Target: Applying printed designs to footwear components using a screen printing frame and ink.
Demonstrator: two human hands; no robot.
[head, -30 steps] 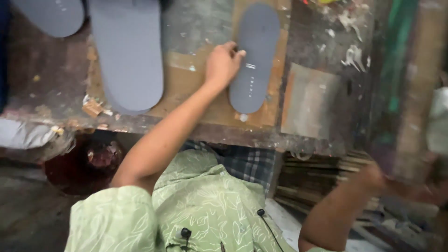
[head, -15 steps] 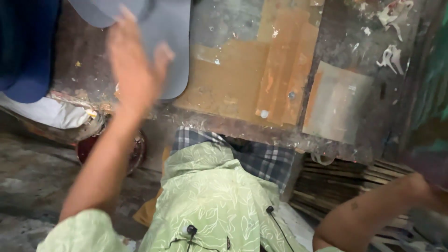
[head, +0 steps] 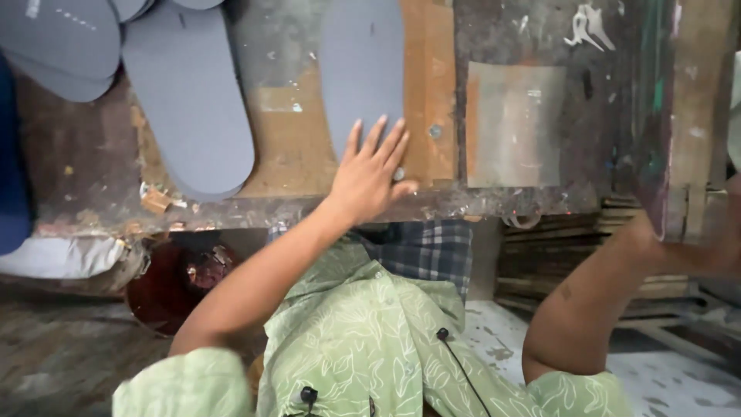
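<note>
Nearest the lens, a green leaf-print shirt (head: 363,347) with a thin black cord running across it, above a patch of checked cloth (head: 424,251) at the bench's edge. To the left, low in shadow, a dark red round vessel (head: 174,282) and a white bundle (head: 65,256) beneath the worktop. Reaching up from the shirt, the left hand (head: 370,174), fingers spread wide and flat, pressed palm-down on the near end of a grey foam sole (head: 361,73) lying lengthwise on a brown board (head: 428,85) atop the scarred wooden workbench (head: 85,170); nothing clasped, only pinned under the palm. Off to the right, the right hand (head: 722,247) mostly hidden at the frame's edge behind an upright wooden post (head: 679,116), its grip impossible to tell. Beside the board, a pale square metal plate (head: 513,123). Farther left, a second, larger grey sole (head: 189,108) well apart from the first, and more grey soles (head: 58,38) stacked overlapping in the far corner.
</note>
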